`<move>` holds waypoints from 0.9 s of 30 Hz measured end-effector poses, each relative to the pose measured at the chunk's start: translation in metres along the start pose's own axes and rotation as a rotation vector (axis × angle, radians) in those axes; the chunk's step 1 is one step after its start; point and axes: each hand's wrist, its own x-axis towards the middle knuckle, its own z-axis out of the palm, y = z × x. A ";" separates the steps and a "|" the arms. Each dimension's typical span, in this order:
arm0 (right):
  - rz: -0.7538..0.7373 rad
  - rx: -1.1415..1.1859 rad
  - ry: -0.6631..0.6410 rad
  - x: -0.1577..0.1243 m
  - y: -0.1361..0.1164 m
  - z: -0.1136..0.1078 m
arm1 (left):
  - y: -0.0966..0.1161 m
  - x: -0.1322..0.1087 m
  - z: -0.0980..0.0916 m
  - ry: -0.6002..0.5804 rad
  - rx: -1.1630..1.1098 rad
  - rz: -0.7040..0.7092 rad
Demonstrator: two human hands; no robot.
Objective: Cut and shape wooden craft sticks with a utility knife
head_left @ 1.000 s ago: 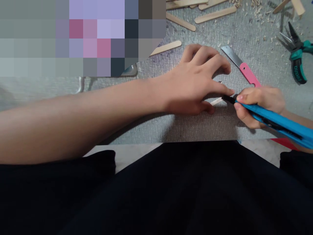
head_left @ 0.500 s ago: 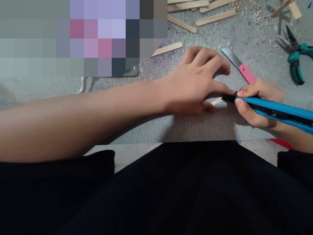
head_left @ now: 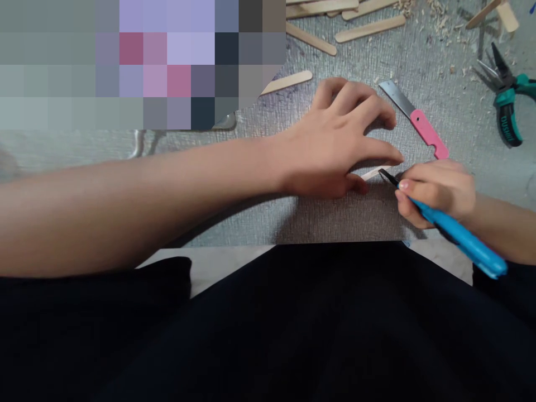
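A thin, pale wooden strip [head_left: 370,174] lies on the table, with my left hand [head_left: 339,131] holding it down between thumb and index finger near its two ends. The other fingers of that hand arch over the tabletop. My right hand [head_left: 444,187] is closed round a blue utility knife [head_left: 469,237]. The knife's dark tip touches or nearly touches the middle of the strip, and its handle slants down to the right. Just beyond the right hand lies a pink-handled folding blade [head_left: 426,131], opened out.
Several craft sticks [head_left: 371,29] are scattered at the back, beside wood shavings [head_left: 438,22]. Teal-handled pliers [head_left: 505,95] rest at the right. The silvery textured table [head_left: 234,223] ends just before my dark clothing. A blurred patch covers the upper left.
The utility knife has swung so its handle points lower and toward me. My right hand has turned with it, uncovering the pink handle's end. My left hand has stayed in place.
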 end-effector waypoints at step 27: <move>-0.163 0.009 -0.093 0.020 -0.017 -0.013 | -0.001 -0.002 0.000 0.042 0.007 0.024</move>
